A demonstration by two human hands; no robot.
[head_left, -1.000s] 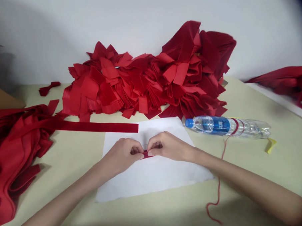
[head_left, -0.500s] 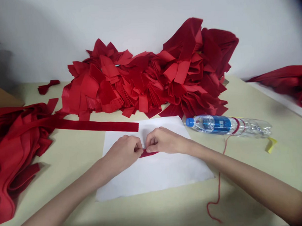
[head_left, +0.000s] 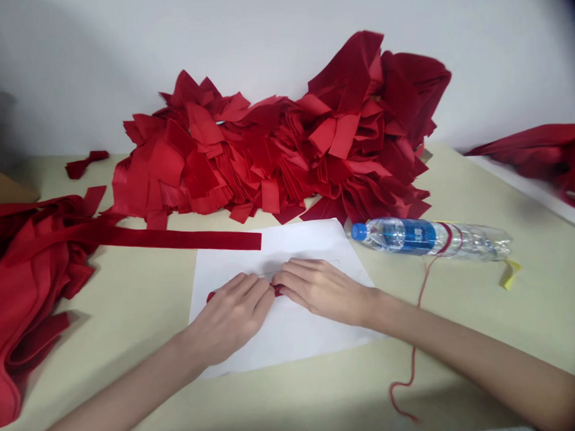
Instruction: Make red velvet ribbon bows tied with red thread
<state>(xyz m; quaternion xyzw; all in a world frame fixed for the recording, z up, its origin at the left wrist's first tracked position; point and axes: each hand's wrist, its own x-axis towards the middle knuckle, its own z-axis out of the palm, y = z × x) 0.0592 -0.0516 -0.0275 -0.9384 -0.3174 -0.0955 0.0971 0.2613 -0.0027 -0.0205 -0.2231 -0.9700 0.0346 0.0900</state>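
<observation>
In the head view, we had both hands together over a white paper sheet (head_left: 293, 342) that lay flat on the pale surface (head_left: 138, 298). A short red velvet ribbon piece (head_left: 278, 291) was between them, above the middle of the sheet, its far-left end poking out past our left hand (head_left: 239, 316). That hand's grip was narrow, fingers curled down over the ribbon piece, knuckles up. Our right hand (head_left: 322, 290) pinched the same piece at its other end, its grip narrow too, the two sets of fingertips nearly meeting. We could not tell how the velvet was folded beneath them.

Just beyond, a long red velvet strip (head_left: 184, 238) ran from a heap of red ribbon (head_left: 37, 271) on the left, its cut end over the sheet's far edge. A big pile of red ribbon pieces (head_left: 275, 152) stood before the wall (head_left: 260, 26), and a small red bow (head_left: 87, 164) lay left of it. To our right, a clear plastic bottle (head_left: 407, 235) with a blue cap (head_left: 359, 231) lay on its side, red cord (head_left: 412, 356) wound round it and trailing towards us. A yellow tab (head_left: 511, 273) showed by its base.
</observation>
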